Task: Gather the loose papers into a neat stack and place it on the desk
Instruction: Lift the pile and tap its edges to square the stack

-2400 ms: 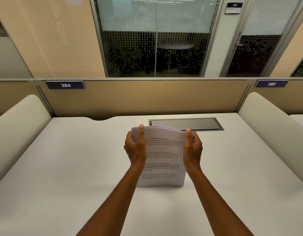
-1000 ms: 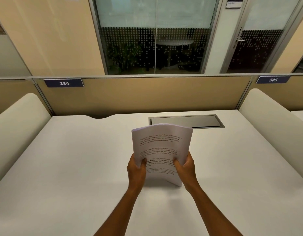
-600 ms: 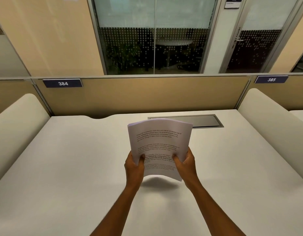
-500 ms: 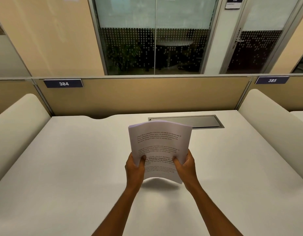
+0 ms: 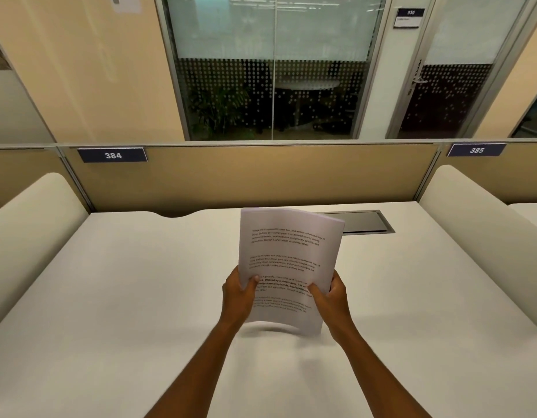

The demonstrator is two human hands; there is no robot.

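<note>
I have the paper stack [image 5: 286, 260] held above the middle of the desk [image 5: 110, 297], its lower edge lifted just clear of the surface. My left hand [image 5: 237, 297] and right hand [image 5: 330, 297] both pinch its lower sides, thumbs on the printed face. To finish well, I'd tap the bottom edge square, then lay it flat without letting sheets slide. The long axis runs away from me, top edge leaning toward the partition [image 5: 261, 173], slightly twisted right.

Partition plates [image 5: 112, 155] read 384 and 385 [image 5: 476, 150].
</note>
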